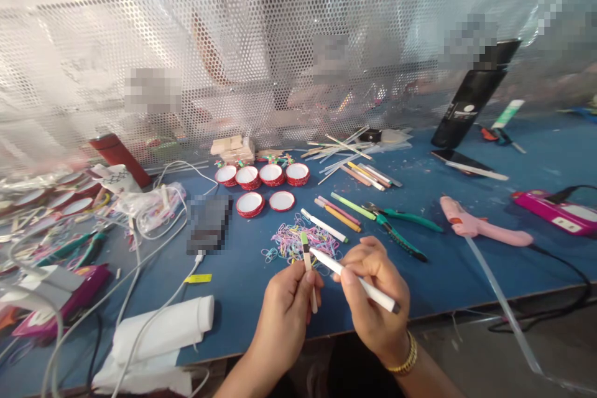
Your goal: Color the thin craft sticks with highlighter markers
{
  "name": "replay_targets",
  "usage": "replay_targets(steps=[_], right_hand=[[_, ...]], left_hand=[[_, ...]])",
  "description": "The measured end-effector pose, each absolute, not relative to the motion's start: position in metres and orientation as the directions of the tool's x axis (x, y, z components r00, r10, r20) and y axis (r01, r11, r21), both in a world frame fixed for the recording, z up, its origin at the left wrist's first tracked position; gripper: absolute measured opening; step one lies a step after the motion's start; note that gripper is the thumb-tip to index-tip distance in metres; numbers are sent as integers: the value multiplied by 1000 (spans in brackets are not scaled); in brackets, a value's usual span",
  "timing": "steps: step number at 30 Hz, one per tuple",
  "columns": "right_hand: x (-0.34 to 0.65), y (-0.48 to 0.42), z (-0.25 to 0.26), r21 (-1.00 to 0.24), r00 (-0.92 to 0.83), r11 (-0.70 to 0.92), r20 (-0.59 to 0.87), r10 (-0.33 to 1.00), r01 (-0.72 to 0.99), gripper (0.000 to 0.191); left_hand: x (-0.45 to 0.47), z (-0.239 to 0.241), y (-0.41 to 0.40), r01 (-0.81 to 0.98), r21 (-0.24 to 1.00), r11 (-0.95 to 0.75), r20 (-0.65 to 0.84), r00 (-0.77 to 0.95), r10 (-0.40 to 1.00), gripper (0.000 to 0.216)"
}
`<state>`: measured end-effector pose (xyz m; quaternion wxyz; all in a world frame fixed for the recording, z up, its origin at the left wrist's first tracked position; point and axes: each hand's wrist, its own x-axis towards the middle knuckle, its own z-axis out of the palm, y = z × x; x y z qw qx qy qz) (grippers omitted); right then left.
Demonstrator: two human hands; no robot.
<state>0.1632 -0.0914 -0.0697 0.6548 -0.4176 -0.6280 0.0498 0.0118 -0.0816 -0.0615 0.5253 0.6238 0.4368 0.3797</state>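
Note:
Pinched in my left hand (288,305) is a small flat wooden stick (308,261), held upright, its top end coloured green with a black band below. My right hand (375,301) grips a white marker pen (357,280) like a pencil, its tip at the stick's dark band. Whether tip and stick touch, I cannot tell. Just behind my hands lies a pile of pastel rubber bands (296,239). A second white marker with a green end (324,226) lies beside the pile, with several coloured markers (352,205) further back.
Red-rimmed white discs (282,201) stand in stacks behind the rubber bands. Green-handled pliers (396,230) and a pink glue gun (485,224) lie to the right. At left are a phone (209,224), cables and a white roll (163,326). A perforated metal screen (242,43) closes the back.

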Motion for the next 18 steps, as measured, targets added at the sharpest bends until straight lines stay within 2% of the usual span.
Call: replay_targets(steps=[18], right_hand=[[163, -91, -70, -617, 212, 641, 775, 595, 458, 15]], left_hand=[[12, -62, -81, 142, 988, -66, 17, 325, 946, 39]])
